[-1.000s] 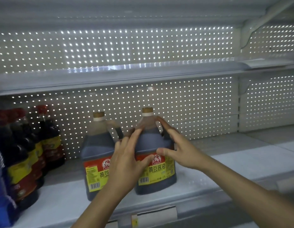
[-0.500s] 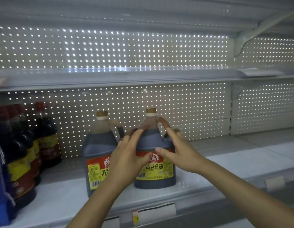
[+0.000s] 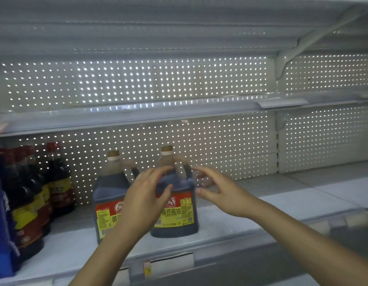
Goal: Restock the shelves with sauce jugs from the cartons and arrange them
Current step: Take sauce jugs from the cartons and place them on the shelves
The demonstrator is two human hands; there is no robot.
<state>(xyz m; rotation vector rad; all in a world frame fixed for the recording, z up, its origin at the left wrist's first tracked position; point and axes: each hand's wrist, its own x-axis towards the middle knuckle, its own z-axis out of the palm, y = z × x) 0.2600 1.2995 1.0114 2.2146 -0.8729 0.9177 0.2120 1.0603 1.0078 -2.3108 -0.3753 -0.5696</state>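
Now pulled off the right jug (image 3: 174,203): both hands (image 3: 146,195) (image 3: 222,195) open, holding nothing. Two jugs upright on shelf (image 3: 261,215), second jug (image 3: 108,203) at 9 o'clock; much bare shelf at 3 o'clock to restock.

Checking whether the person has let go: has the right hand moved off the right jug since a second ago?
Yes. The right hand has pulled away rightward from the right jug, which stands on the shelf; a gap shows now.

The right jug's label (image 3: 174,211) reads 黄豆酱油; left of it, the other jug's label (image 3: 108,218) shows 黄, seemingly the same, the rest hidden.
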